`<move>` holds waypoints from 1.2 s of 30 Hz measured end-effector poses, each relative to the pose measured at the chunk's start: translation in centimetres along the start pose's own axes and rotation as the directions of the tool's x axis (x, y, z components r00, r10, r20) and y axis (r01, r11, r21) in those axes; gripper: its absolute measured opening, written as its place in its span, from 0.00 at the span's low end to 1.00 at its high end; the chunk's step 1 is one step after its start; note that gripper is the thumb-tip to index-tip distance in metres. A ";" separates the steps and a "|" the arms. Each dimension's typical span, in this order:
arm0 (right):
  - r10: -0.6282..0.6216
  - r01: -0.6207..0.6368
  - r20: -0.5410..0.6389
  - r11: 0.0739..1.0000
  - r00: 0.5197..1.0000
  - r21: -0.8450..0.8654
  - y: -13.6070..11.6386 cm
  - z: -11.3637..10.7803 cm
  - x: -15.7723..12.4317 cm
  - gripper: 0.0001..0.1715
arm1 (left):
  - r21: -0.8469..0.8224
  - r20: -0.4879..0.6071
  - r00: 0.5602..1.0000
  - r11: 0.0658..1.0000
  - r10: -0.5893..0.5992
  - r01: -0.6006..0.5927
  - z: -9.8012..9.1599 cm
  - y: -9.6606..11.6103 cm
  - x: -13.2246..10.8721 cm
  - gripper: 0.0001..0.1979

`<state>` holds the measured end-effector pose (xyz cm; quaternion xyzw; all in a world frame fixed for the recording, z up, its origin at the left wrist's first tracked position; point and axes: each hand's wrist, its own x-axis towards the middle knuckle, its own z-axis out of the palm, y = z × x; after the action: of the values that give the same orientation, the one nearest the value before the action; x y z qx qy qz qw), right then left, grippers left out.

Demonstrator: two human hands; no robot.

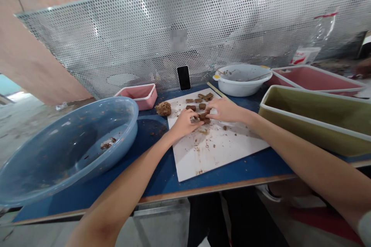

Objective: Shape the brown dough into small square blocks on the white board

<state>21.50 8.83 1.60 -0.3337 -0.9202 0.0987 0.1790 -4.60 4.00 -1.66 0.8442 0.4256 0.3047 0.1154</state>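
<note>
Over a white board (217, 154) my left hand (184, 123) and my right hand (222, 110) meet from opposite sides at a small brown clay-like piece (205, 119). The fingers of both hands are curled in on it, and they partly cover it. Just beyond them lie several short brown blocks (202, 106) of the same look, in loose rows on the board's far part. A rough brown lump (163, 109) sits at the board's left edge, left of my left hand. Crumbs and brown smears dot the board nearer to me.
A large blue basin (127, 150) stands at the left, and a small pink bin (147, 100) behind it. At the back are a phone (183, 77), a thin stick (217, 89) and a white basin (240, 89). Olive (313, 133) and pink (319, 81) bins and a plastic bottle (314, 40) stand right.
</note>
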 end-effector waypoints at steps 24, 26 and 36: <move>-0.055 0.056 -0.090 0.998 0.994 0.008 0.0 0.1 0.0 0.17 | -0.041 -0.106 0.994 0.999 -0.012 0.008 -0.1 0.4 0.9 0.07; -0.048 0.051 -0.091 0.998 0.995 0.026 -0.1 0.0 0.0 0.18 | -0.055 -0.118 0.993 0.998 -0.016 0.009 -0.2 0.3 0.9 0.08; -0.033 0.043 -0.103 0.994 0.994 0.105 -0.6 -0.2 -0.1 0.15 | -0.131 -0.081 0.994 0.989 -0.074 0.063 -0.6 0.5 0.9 0.15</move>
<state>21.28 8.33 1.92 -0.3106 -0.9096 0.1273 0.2447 -4.23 4.31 -0.58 0.8060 0.4386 0.3632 0.1615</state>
